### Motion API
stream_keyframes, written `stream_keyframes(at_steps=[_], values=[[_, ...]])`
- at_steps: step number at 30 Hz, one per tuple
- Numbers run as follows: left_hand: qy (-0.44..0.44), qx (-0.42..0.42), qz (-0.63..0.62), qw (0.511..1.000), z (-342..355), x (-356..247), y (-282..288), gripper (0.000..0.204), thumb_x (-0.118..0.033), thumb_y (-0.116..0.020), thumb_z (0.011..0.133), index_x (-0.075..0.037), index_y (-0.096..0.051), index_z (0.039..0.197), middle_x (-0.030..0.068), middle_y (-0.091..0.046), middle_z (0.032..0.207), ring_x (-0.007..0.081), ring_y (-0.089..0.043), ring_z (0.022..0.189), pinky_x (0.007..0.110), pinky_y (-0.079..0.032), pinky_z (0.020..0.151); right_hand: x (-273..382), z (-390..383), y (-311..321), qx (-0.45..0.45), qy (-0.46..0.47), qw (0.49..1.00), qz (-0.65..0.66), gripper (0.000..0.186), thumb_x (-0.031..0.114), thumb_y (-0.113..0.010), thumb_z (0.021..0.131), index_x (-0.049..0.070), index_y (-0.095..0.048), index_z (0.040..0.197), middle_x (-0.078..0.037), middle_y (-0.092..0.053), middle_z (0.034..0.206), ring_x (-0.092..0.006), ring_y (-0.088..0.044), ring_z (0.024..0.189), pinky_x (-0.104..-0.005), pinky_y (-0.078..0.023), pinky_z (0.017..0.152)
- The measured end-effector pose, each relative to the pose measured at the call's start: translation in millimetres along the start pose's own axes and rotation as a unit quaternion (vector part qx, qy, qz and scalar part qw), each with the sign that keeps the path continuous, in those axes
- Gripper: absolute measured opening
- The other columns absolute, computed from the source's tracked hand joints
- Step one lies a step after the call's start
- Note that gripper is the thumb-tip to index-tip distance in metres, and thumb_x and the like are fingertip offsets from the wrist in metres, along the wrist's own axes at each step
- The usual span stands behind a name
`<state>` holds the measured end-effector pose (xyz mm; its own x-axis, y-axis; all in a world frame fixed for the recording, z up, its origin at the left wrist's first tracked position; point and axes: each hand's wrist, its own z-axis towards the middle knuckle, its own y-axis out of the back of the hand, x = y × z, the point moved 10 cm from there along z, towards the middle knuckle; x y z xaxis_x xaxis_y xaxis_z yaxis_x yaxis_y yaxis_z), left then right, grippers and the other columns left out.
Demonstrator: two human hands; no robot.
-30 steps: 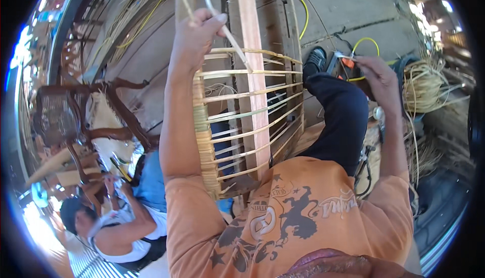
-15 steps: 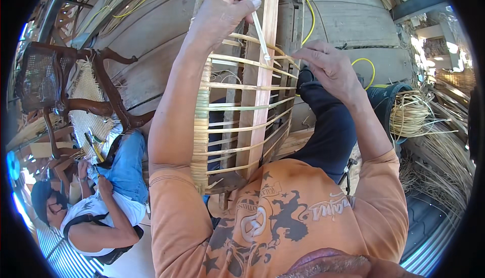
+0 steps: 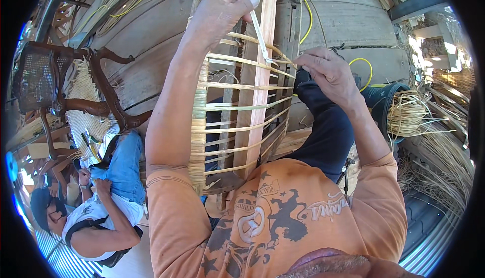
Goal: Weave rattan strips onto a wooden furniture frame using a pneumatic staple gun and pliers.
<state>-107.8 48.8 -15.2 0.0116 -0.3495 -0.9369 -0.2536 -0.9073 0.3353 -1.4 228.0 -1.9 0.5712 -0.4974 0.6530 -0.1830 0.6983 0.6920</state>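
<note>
My left hand (image 3: pixel 230 7) is closed around a thin cane strip near the top of a woven rattan framework (image 3: pixel 235 107). A pale flat strip (image 3: pixel 256 25) runs down beside my thumb onto the framework, which has horizontal rods over a light wooden board (image 3: pixel 260 93) and a densely wrapped band (image 3: pixel 197 121) along its left side. My right hand (image 3: pixel 323 73) has its fingers pinched at the right ends of the upper rods; what is between the fingertips is too small to make out.
At left, a co-worker (image 3: pixel 106 237) works beside a dark carved chair (image 3: pixel 103 107) with torn woven cane (image 3: pixel 83 86). On the right stand a dark bucket (image 3: pixel 381 98) and coiled strips (image 3: pixel 406 113). A yellow hose (image 3: pixel 369 65) lies on the plank floor (image 3: pixel 358 20).
Over the last second my left hand has moved up with the strip. My right hand has come leftward from beside my leg to the framework's right edge, then stayed there.
</note>
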Motion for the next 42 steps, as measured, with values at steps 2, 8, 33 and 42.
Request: stream_keyframes(at_steps=[2,8,33,42], values=[[-0.006,-0.006,0.005,1.000,0.3,-1.2,1.0,0.024,-0.029,-0.064,0.083,-0.006,-0.057,0.084,-0.0031,-0.052,0.063,0.0001,-0.028,0.044,0.019,-0.018,0.038,5.8,2.9,-0.4,0.001,0.010,1.000,0.004,0.027,0.001,-0.059,0.080,0.011,-0.065,0.104,-0.009,-0.062,0.093,-0.0275,-0.062,0.084,-0.0334,-0.051,0.070],[0.011,-0.010,-0.004,1.000,-4.0,0.4,2.2,0.024,-0.029,-0.065,0.082,-0.006,-0.058,0.084,-0.0026,-0.053,0.063,0.0003,-0.029,0.043,0.019,-0.018,0.038,-2.0,0.1,-2.8,0.004,-0.025,0.999,0.036,0.026,0.000,-0.059,0.080,0.010,-0.064,0.104,-0.009,-0.062,0.093,-0.0271,-0.062,0.085,-0.0329,-0.050,0.071],[0.023,-0.080,0.079,0.993,-9.0,-22.5,2.5,0.011,-0.012,-0.059,0.086,-0.005,-0.058,0.077,0.0002,-0.050,0.066,0.0023,-0.036,0.045,0.021,-0.024,0.038,-175.2,-425.6,75.3,-0.050,-0.610,0.739,-0.280,0.034,0.020,-0.056,0.082,0.004,-0.058,0.112,-0.018,-0.059,0.111,-0.0358,-0.054,0.105,-0.0429,-0.040,0.095],[0.091,0.086,0.181,0.975,-2.6,-11.6,-31.7,0.015,-0.018,-0.064,0.084,-0.004,-0.063,0.084,-0.0054,-0.054,0.068,0.0033,-0.041,0.056,0.019,-0.031,0.053,-87.6,11.4,1.4,-0.053,-0.212,0.914,0.341,0.039,0.038,-0.054,0.091,0.006,-0.062,0.111,0.001,-0.050,0.071,-0.0076,-0.044,0.061,-0.0226,-0.039,0.056]])
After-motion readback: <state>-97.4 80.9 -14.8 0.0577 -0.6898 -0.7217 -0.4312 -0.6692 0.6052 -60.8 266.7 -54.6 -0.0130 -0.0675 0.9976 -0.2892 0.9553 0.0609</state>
